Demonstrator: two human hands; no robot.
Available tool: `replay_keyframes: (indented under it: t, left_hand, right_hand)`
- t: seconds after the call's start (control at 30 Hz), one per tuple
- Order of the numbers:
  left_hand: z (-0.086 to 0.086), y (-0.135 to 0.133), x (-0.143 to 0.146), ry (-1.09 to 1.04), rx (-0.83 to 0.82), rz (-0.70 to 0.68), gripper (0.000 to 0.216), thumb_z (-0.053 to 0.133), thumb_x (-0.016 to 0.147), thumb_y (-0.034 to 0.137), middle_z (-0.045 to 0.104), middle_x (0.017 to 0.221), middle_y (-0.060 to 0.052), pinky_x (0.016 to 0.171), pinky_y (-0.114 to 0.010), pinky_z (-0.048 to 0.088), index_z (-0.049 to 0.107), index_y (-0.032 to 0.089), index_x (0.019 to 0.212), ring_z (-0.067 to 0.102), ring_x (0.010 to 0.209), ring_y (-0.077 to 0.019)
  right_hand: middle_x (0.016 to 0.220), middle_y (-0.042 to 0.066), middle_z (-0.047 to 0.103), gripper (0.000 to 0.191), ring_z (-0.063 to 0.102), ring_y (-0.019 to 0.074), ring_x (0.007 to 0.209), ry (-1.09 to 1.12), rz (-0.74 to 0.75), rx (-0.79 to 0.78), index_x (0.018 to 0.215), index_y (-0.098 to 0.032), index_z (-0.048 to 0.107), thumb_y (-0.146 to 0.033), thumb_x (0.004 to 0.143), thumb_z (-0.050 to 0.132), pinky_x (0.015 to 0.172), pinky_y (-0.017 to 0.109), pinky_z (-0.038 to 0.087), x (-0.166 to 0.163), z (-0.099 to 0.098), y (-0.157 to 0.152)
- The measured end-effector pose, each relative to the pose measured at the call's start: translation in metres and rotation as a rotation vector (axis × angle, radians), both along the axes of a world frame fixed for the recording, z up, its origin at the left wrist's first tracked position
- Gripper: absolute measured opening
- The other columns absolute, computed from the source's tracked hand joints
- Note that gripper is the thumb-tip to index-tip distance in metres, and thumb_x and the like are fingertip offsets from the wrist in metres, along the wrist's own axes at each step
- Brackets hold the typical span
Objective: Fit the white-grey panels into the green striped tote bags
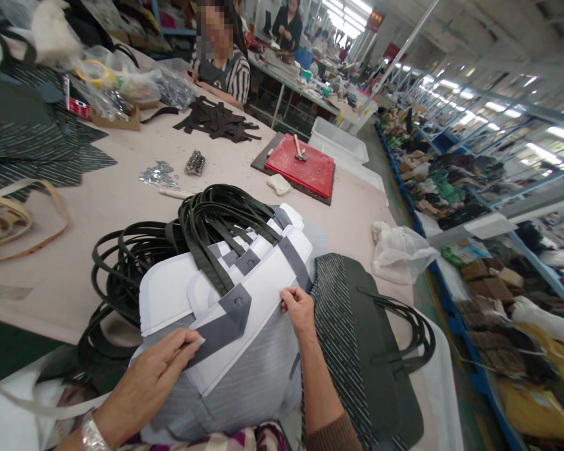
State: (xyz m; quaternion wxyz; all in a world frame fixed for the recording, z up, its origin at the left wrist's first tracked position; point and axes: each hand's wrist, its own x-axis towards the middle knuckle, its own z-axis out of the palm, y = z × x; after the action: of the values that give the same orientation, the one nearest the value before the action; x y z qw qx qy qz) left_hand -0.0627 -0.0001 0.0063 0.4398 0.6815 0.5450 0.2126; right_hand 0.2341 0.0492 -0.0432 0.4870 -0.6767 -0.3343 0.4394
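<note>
A white-lined bag panel [263, 300] lies tilted across the top of a stack of similar panels in front of me. Grey reinforcing strips [225, 322] cross it, and dark green handles [211, 266] loop away from its far edge. My left hand [162, 363] has thumb and fingers pinched at the panel's lower left, at the end of one grey strip. With its fingers closed, my right hand [299, 310] grips the panel's near edge farther right. Below the panel, a grey woven-looking surface [254, 376] bulges toward my lap.
Finished-looking dark striped bags [357, 332] lie at right. Behind are a red board [303, 166] with a hammer [299, 149], metal pieces [158, 174] and dark straps [219, 119]. A plastic bag [402, 250] sits near the right edge. A person [220, 66] sits across the table.
</note>
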Motion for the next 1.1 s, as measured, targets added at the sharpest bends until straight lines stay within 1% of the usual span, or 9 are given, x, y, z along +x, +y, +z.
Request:
replay_keyframes:
  t: [0.13, 0.33, 0.43, 0.53, 0.7, 0.8, 0.87, 0.97, 1.1]
  left_hand:
    - [-0.006, 0.0, -0.002, -0.045, 0.048, 0.019, 0.03, 0.053, 0.092, 0.051, 0.072, 0.088, 0.0, 0.074, -0.021, 0.052, 0.069, 0.025, 0.091, 0.068, 0.084, -0.018]
    - [-0.012, -0.003, -0.01, -0.125, 0.057, 0.028, 0.029, 0.061, 0.087, 0.049, 0.075, 0.088, -0.001, 0.073, -0.017, 0.054, 0.075, 0.027, 0.099, 0.071, 0.083, -0.0172]
    - [-0.01, -0.007, -0.015, -0.134, 0.068, 0.08, 0.038, 0.066, 0.084, 0.049, 0.075, 0.083, 0.001, 0.069, -0.016, 0.055, 0.071, 0.029, 0.116, 0.072, 0.076, -0.0157]
    - [-0.003, -0.012, -0.016, -0.124, 0.146, 0.059, 0.026, 0.066, 0.084, 0.047, 0.075, 0.078, 0.002, 0.066, -0.015, 0.054, 0.077, 0.032, 0.102, 0.071, 0.072, -0.0147]
    - [0.016, -0.018, -0.012, -0.117, 0.156, -0.016, 0.025, 0.059, 0.089, 0.044, 0.071, 0.07, 0.002, 0.06, -0.014, 0.051, 0.076, 0.029, 0.08, 0.068, 0.064, -0.0124]
    - [0.024, -0.022, -0.01, -0.088, 0.125, -0.017, 0.033, 0.058, 0.089, 0.047, 0.066, 0.064, 0.002, 0.056, -0.016, 0.047, 0.071, 0.025, 0.069, 0.064, 0.059, -0.0117]
    - [0.028, -0.025, -0.01, -0.08, 0.104, 0.012, 0.037, 0.056, 0.089, 0.049, 0.063, 0.063, 0.002, 0.055, -0.017, 0.045, 0.067, 0.023, 0.066, 0.062, 0.058, -0.0121]
    - [0.029, -0.031, -0.009, -0.075, 0.063, 0.068, 0.039, 0.053, 0.089, 0.052, 0.061, 0.063, 0.002, 0.056, -0.019, 0.044, 0.064, 0.021, 0.068, 0.059, 0.06, -0.0135]
    - [0.026, -0.04, -0.007, -0.088, 0.027, 0.05, 0.041, 0.048, 0.092, 0.054, 0.059, 0.067, 0.001, 0.058, -0.021, 0.044, 0.062, 0.021, 0.072, 0.056, 0.063, -0.0145]
  right_hand:
    - [0.055, -0.003, 0.06, 0.03, 0.055, 0.011, 0.047, -0.044, 0.034, -0.053, 0.076, -0.015, 0.064, -0.044, 0.068, 0.07, 0.043, 0.021, 0.047, 0.001, -0.008, 0.006]
    - [0.049, -0.005, 0.059, 0.043, 0.051, 0.0129, 0.035, -0.169, 0.023, -0.142, 0.089, -0.015, 0.058, -0.041, 0.061, 0.077, 0.032, 0.022, 0.04, 0.023, -0.015, 0.01]
    - [0.052, -0.003, 0.058, 0.036, 0.054, 0.0142, 0.042, -0.286, -0.039, -0.069, 0.086, -0.015, 0.059, -0.047, 0.071, 0.069, 0.041, 0.025, 0.044, 0.024, 0.001, 0.006]
    - [0.073, 0.003, 0.066, 0.031, 0.061, 0.0159, 0.065, -0.367, -0.012, 0.067, 0.088, -0.016, 0.064, -0.046, 0.08, 0.063, 0.064, 0.028, 0.052, -0.005, 0.029, 0.002]
    - [0.106, 0.007, 0.064, 0.031, 0.062, 0.0191, 0.087, -0.698, 0.431, 0.284, 0.109, -0.02, 0.067, -0.034, 0.082, 0.069, 0.086, 0.032, 0.049, -0.091, 0.065, 0.013]
    - [0.108, 0.01, 0.062, 0.035, 0.063, 0.0237, 0.095, -0.876, 0.524, 0.182, 0.106, -0.017, 0.066, -0.035, 0.077, 0.075, 0.086, 0.036, 0.05, -0.116, 0.071, 0.027]
    - [0.102, 0.009, 0.063, 0.03, 0.064, 0.0236, 0.091, -0.898, 0.546, 0.113, 0.096, -0.016, 0.068, -0.035, 0.074, 0.078, 0.084, 0.035, 0.051, -0.117, 0.072, 0.035]
    - [0.092, 0.006, 0.065, 0.02, 0.064, 0.0208, 0.083, -0.864, 0.533, 0.136, 0.086, -0.017, 0.067, -0.029, 0.073, 0.077, 0.08, 0.033, 0.05, -0.105, 0.079, 0.037]
    - [0.081, 0.002, 0.066, 0.011, 0.062, 0.0165, 0.071, -0.767, 0.423, 0.284, 0.087, -0.018, 0.065, -0.025, 0.079, 0.066, 0.072, 0.029, 0.049, -0.067, 0.114, 0.017]
